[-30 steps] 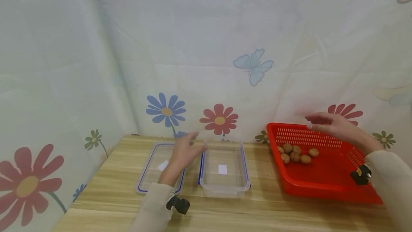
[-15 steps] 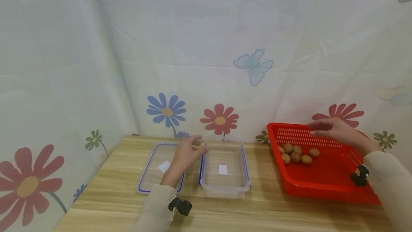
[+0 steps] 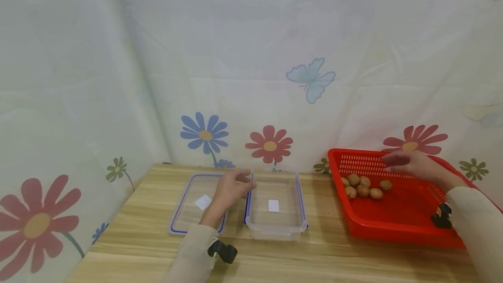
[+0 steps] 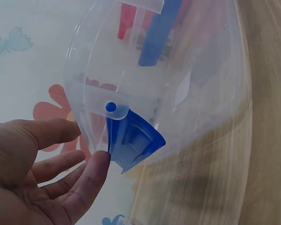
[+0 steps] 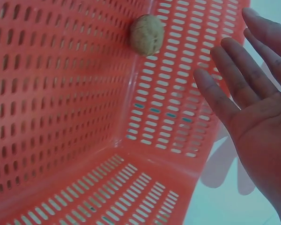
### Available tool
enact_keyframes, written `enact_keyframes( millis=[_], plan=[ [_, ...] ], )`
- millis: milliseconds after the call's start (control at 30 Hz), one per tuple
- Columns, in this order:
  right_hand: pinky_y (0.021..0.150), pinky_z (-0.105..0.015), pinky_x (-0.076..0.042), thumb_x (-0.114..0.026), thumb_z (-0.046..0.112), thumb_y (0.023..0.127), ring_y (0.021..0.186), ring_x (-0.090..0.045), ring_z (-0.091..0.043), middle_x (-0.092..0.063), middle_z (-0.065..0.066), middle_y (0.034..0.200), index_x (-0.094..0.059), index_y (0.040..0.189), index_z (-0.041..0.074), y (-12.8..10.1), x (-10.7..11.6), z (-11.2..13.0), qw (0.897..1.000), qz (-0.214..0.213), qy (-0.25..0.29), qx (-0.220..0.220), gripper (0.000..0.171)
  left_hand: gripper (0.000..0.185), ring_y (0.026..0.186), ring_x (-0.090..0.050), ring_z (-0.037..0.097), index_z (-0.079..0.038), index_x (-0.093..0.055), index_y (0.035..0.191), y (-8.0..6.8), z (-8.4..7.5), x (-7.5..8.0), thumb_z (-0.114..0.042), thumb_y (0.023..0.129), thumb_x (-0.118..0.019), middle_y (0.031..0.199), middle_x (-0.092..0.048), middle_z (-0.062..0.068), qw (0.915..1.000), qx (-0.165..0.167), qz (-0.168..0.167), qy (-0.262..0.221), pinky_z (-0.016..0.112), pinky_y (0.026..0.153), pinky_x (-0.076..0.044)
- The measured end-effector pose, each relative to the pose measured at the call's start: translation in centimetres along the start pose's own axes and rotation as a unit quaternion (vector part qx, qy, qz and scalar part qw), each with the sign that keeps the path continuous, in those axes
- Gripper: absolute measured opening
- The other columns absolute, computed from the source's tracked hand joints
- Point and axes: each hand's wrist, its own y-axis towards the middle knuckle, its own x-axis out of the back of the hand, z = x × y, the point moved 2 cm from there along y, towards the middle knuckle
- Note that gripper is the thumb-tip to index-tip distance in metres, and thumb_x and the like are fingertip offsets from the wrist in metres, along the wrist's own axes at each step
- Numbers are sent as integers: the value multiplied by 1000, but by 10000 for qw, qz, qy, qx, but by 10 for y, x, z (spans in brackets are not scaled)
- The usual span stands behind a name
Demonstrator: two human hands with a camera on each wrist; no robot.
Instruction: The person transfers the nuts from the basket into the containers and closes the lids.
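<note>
the right hand (image 3: 408, 166) hovers spread and empty over the walnuts (image 3: 363, 185) in the red basket (image 3: 397, 224). the left hand (image 3: 232, 189), loose-fingered, touches the clear container (image 3: 275, 222) on the counter (image 3: 334, 257); a careless nudge there could slide it, and a walnut might roll from a hasty pinch.

Your head camera sits high and looks forward and down across the wooden table (image 3: 129, 239) toward the flowered curtain (image 3: 251, 56), taking in both arms from a distance. Your left wrist camera looks past the left hand (image 4: 42, 178), close against the clear box (image 4: 168, 89). Your right wrist camera looks past the right hand (image 5: 257, 108), close into the red basket (image 5: 61, 117). Each wrist view shares its hand and container with the head view: left hand (image 3: 229, 189), clear box (image 3: 275, 226), right hand (image 3: 412, 165), red basket (image 3: 393, 222).
</note>
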Motion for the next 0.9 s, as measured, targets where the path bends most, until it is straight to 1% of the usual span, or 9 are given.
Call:
enact_keyframes(
  millis=[133,333,433,567,733,900],
  plan=[
    [96,-60,-60,-76,21,100,123,-62,-49,-59,-33,142,-53,148,-8,-1,-2,-7,9997,146,-38,-192,61,45,85,-77,31,5,-67,136,0,0,-1,-6,94,-81,115,-73,25,10000,42,-3,-55,38,72,-67],
    [93,-58,-62,-79,19,97,120,-63,-47,-59,-33,143,-54,147,-8,-2,-6,-14,9993,213,-87,-298,62,44,83,-76,31,7,-68,133,2,2,-2,-2,92,-81,110,-74,23,9999,-60,-39,-129,36,67,-67],
    [94,-58,-61,-80,19,96,118,-65,-45,-60,-33,141,-56,146,-8,-2,-8,-16,9989,267,-118,-359,62,43,85,-76,31,7,-68,132,2,3,-2,0,92,-81,110,-74,23,9998,-29,-38,-178,35,67,-67],
    [94,-58,-61,-81,17,95,116,-66,-42,-63,-31,138,-58,145,-8,-1,-10,-19,9987,351,-123,-346,61,41,86,-76,31,7,-69,131,3,4,-4,0,92,-81,109,-74,22,9996,74,-29,-281,35,67,-67],
    [94,-59,-61,-84,16,92,114,-67,-39,-66,-29,135,-60,143,-9,-1,-14,-22,9985,442,-169,-270,61,41,84,-76,30,7,-69,131,2,5,-4,2,92,-80,108,-74,22,9992,111,-27,-378,35,67,-67],
    [95,-61,-60,-85,19,90,112,-67,-36,-67,-27,133,-62,141,-8,0,-16,-23,9977,519,-193,-379,62,41,85,-76,31,8,-69,131,2,6,-5,4,91,-79,108,-75,22,9988,140,-37,-464,34,67,-67]
  ],
)
